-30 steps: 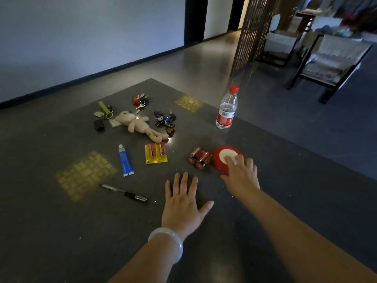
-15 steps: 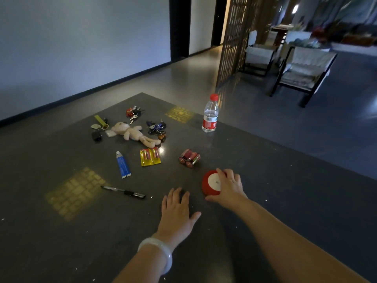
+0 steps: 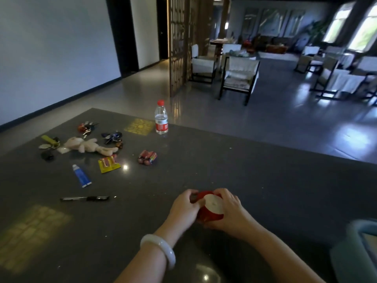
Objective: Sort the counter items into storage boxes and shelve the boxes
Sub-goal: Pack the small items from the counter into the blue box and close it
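Both hands on red tape roll (image 3: 211, 209), held near desk (image 3: 244, 180) front edge: left hand (image 3: 183, 210) fingers pinch its left side, right hand (image 3: 228, 213) fingers curl round right. Risk: roll slips, rolls off the edge. Pale box (image 3: 355, 252) at far right, partly out of frame.
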### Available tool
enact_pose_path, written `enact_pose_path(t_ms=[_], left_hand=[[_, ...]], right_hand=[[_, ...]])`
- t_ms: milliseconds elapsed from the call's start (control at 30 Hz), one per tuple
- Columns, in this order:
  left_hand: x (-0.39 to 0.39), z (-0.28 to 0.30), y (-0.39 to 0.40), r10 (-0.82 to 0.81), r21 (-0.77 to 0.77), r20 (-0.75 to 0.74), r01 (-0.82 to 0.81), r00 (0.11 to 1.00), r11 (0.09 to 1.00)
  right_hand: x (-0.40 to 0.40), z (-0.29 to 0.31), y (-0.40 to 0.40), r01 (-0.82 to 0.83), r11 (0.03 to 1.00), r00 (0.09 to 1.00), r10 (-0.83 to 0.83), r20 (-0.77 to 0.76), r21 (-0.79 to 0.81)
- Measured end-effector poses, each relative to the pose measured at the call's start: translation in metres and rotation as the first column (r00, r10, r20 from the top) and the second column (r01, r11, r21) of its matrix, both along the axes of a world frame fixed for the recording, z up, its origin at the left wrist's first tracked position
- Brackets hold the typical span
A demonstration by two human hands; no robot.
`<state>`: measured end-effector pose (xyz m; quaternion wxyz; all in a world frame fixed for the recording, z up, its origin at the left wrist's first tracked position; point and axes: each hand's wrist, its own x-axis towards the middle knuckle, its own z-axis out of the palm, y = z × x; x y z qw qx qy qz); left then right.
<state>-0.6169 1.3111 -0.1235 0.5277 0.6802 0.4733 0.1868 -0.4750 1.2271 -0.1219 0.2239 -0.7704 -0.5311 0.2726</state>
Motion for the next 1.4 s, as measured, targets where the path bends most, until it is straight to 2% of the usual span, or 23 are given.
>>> enact_pose_path(t_ms=[133,333,500,633,767,867,967,1133,1400], left_hand=[[0.033,0.025,-0.042,-0.036,-0.029,0.084,0.039,0.996,0.999],[0.099,0.065,-0.115,-0.137,0.014,0.121,0.136,0.983,0.991],[0.151,0.082,-0.182,-0.256,0.004,0.187,0.260,0.948,0.966],[0.177,0.079,-0.225,-0.220,-0.149,0.338,0.282,0.915,0.948],[0.187,0.049,-0.250,-0.233,-0.084,0.293,0.267,0.927,0.960],[0.188,0.029,-0.266,-0.258,-0.061,0.262,0.283,0.930,0.957],[0.189,0.019,-0.284,-0.211,-0.101,0.311,0.252,0.927,0.962],[0.188,0.008,-0.297,-0.118,-0.122,0.363,0.173,0.924,0.977],[0.186,0.002,-0.299,-0.119,-0.112,0.396,0.177,0.911,0.978]], right_hand=[[0.026,0.025,-0.058,0.032,0.997,0.997,-0.037,0.066,0.077],[0.075,0.059,-0.169,-0.027,0.969,0.929,-0.067,0.363,0.247],[0.115,0.081,-0.253,0.059,0.944,0.892,-0.196,0.408,0.325],[0.129,0.082,-0.303,0.181,0.868,0.865,-0.364,0.344,0.462],[0.136,0.076,-0.335,0.385,0.812,0.836,-0.508,0.207,0.440],[0.139,0.069,-0.350,0.463,0.817,0.850,-0.520,0.088,0.344],[0.136,0.064,-0.356,0.501,0.823,0.860,-0.508,-0.047,0.267],[0.117,0.055,-0.355,0.474,0.857,0.879,-0.475,-0.047,0.204],[0.103,0.049,-0.342,0.569,0.807,0.822,-0.552,-0.137,0.160]])
